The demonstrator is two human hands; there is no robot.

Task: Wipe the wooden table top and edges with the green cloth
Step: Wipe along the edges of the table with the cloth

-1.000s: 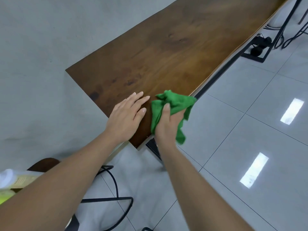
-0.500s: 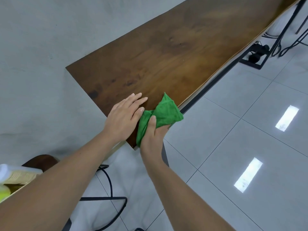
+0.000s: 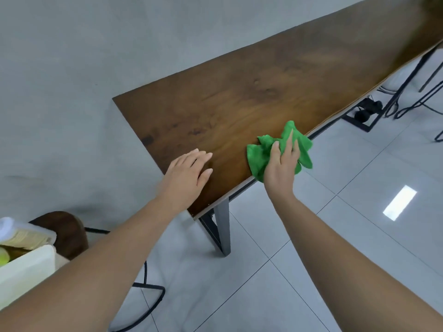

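A long dark wooden table runs from the middle of the view to the upper right, against a grey wall. My right hand grips a crumpled green cloth pressed on the table's near long edge, with part of the cloth hanging over the side. My left hand lies flat on the table top near its short end, fingers together, holding nothing. The two hands are a short way apart.
A black metal table leg stands under the near corner. A dark wooden stool with a black wire frame and a white container are at lower left. Cables and black frame feet lie on the glossy tiled floor at right.
My right hand has slid the green cloth along the near edge, away from the table's corner and from my left hand. The left hand has stayed flat on the top.
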